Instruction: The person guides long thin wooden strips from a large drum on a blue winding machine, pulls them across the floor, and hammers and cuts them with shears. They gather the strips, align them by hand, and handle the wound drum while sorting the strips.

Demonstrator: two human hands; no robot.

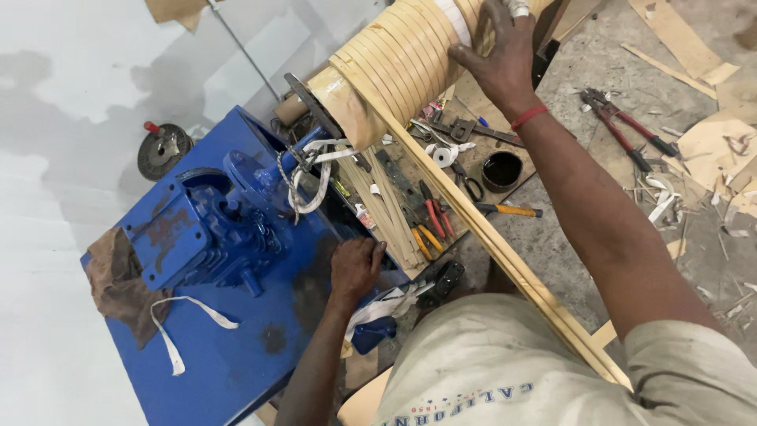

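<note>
Seen from above, a person leans over a blue machine (213, 260) with both arms stretched forward. The right hand (498, 59) reaches up and away, arm nearly straight, fingers spread and pressed flat on a large coil wound with pale tan strip (402, 55); it rests open on the windings rather than closing around them, and a red band circles the wrist. The coil sits at the top of the view, mounted on the machine's shaft. A long tan strip (505, 260) runs from the coil down towards the person's body. The left hand (355, 264) is lower, knuckles up, fingers curled over the machine's edge beside a white cloth tape (311, 177). Between the arms, a tray (473, 170) holds pliers with red and yellow handles (430, 225), a screwdriver and a round black tin (502, 170). A brown rag (118, 280) hangs on the machine's left side. Red-handled cutters (627, 130) lie on the littered floor (694, 237).
</note>
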